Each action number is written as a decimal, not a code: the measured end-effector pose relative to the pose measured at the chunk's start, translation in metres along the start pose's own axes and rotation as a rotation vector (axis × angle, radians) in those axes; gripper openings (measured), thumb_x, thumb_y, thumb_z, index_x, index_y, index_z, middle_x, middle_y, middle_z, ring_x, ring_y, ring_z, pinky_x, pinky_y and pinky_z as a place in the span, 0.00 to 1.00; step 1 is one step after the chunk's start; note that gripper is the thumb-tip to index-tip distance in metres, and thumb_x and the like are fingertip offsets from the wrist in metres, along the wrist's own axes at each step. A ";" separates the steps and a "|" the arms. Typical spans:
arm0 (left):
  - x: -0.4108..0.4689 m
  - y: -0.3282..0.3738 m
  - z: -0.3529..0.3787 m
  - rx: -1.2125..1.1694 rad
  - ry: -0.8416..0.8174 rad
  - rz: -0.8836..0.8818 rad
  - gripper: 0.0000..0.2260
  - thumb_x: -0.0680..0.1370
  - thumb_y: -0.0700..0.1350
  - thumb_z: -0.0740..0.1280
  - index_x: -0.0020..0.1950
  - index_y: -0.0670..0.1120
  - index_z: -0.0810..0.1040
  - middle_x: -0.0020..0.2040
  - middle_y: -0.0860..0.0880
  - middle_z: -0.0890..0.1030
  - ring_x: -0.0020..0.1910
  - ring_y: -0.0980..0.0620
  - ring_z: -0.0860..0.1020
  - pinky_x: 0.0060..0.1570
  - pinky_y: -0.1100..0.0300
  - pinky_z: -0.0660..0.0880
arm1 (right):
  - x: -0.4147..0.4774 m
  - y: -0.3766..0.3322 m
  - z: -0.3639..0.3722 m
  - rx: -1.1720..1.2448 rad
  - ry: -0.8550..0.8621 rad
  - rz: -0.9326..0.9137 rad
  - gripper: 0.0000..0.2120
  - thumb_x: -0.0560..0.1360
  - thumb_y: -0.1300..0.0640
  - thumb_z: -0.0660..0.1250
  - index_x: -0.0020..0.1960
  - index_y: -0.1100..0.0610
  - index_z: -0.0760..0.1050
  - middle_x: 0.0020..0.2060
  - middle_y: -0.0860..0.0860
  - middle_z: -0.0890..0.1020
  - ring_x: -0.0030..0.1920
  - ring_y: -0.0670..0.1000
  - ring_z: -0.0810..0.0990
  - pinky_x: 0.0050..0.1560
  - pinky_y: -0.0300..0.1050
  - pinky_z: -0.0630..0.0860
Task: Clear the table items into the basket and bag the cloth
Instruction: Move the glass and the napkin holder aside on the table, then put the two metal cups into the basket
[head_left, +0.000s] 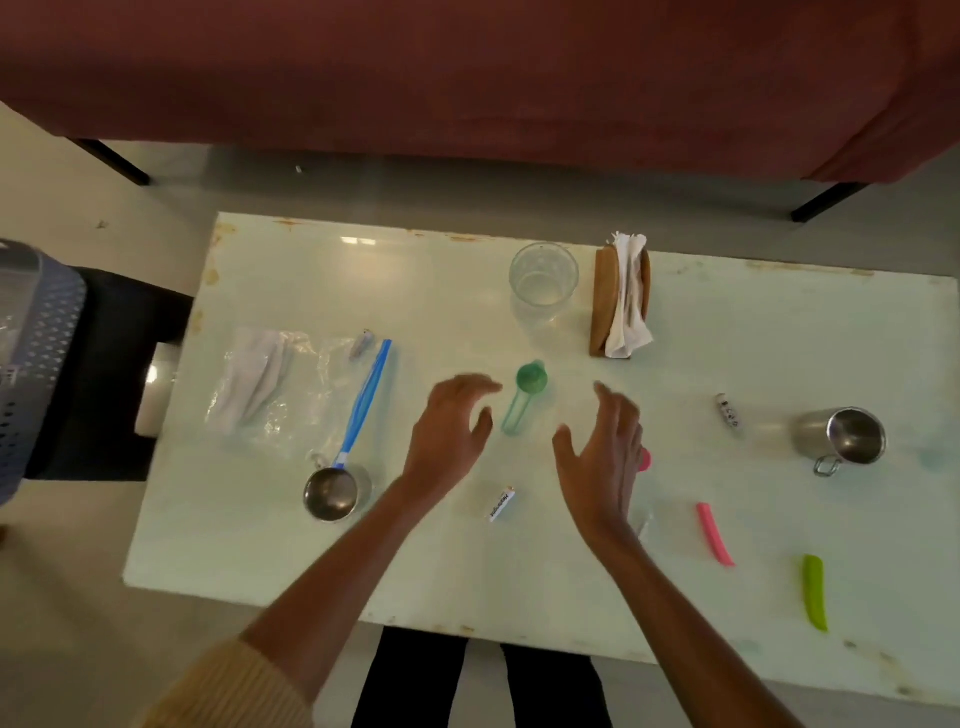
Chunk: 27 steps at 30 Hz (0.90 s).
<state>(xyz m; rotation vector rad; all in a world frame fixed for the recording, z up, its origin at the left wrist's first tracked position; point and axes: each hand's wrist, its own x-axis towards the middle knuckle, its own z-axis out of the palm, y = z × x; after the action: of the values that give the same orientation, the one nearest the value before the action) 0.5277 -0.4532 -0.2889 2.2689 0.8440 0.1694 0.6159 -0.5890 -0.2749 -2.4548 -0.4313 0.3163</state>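
Observation:
A green measuring scoop (523, 395) lies mid-table between my hands. My left hand (451, 431) hovers just left of it, fingers spread and empty. My right hand (605, 457) is to its right, also open and empty, partly covering a pink item (644, 460). A white cloth (254, 379) lies inside a clear plastic bag (306, 395) at the left. A blue-handled steel measuring cup (335, 491) rests beside the bag. A grey perforated basket (31, 364) stands off the table's left end.
On the white table (311, 561) also sit a clear glass (544, 278), a wooden napkin holder (621, 301), a steel mug (847, 436), batteries (501, 504) (727, 410) (361, 343), a pink piece (714, 532) and a green piece (814, 592). A dark red sofa (467, 78) lies beyond.

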 end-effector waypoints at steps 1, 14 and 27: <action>-0.019 -0.001 -0.001 -0.001 0.007 0.019 0.15 0.73 0.38 0.64 0.58 0.49 0.79 0.58 0.52 0.79 0.59 0.55 0.72 0.58 0.66 0.69 | -0.018 -0.001 0.003 0.019 -0.017 -0.041 0.27 0.68 0.64 0.70 0.66 0.61 0.68 0.60 0.59 0.73 0.59 0.60 0.73 0.57 0.54 0.71; -0.119 -0.080 -0.052 0.000 0.247 -0.738 0.40 0.68 0.44 0.75 0.75 0.43 0.58 0.75 0.41 0.60 0.73 0.41 0.60 0.69 0.48 0.61 | -0.147 -0.035 0.051 0.103 -0.310 -0.188 0.25 0.67 0.64 0.65 0.61 0.50 0.63 0.54 0.53 0.76 0.50 0.55 0.79 0.42 0.47 0.80; -0.111 -0.083 -0.047 -0.138 0.259 -0.829 0.27 0.64 0.53 0.77 0.59 0.47 0.72 0.48 0.50 0.81 0.48 0.46 0.79 0.45 0.57 0.71 | -0.149 -0.041 0.068 0.042 -0.325 -0.155 0.22 0.69 0.64 0.63 0.62 0.53 0.68 0.57 0.52 0.74 0.51 0.55 0.79 0.40 0.47 0.79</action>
<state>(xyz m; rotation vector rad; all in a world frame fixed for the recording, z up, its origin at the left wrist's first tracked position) 0.3819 -0.4496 -0.2952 1.6244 1.7679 0.1295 0.4474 -0.5777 -0.2845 -2.3167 -0.7405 0.6552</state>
